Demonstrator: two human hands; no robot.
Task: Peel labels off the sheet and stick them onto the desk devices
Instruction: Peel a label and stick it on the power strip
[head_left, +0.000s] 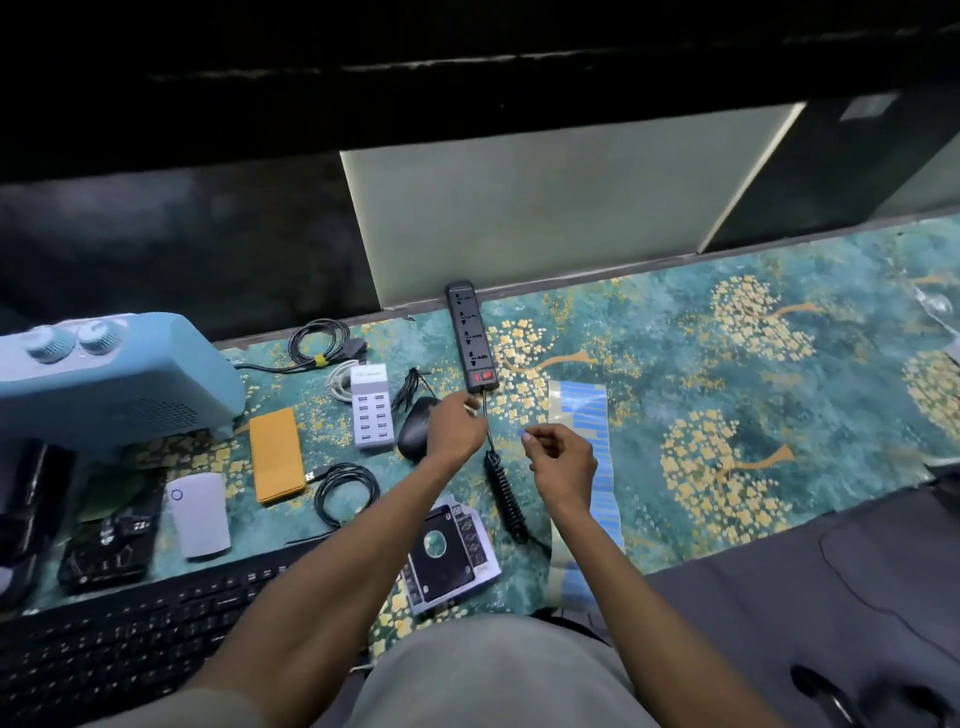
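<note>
Label (521, 432): small, blue, pinched in our right hand (563, 464) beside the label sheet (592, 441). Left hand (457, 428) pinches the power strip (471, 338) cord. Advice: steady cord, press label flat.

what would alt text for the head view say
Seen from above, a person's left hand pinches the cable just below a black power strip while the right hand pinches a small blue label. The label sheet lies to the right on a floral teal cloth among scattered devices.
</note>
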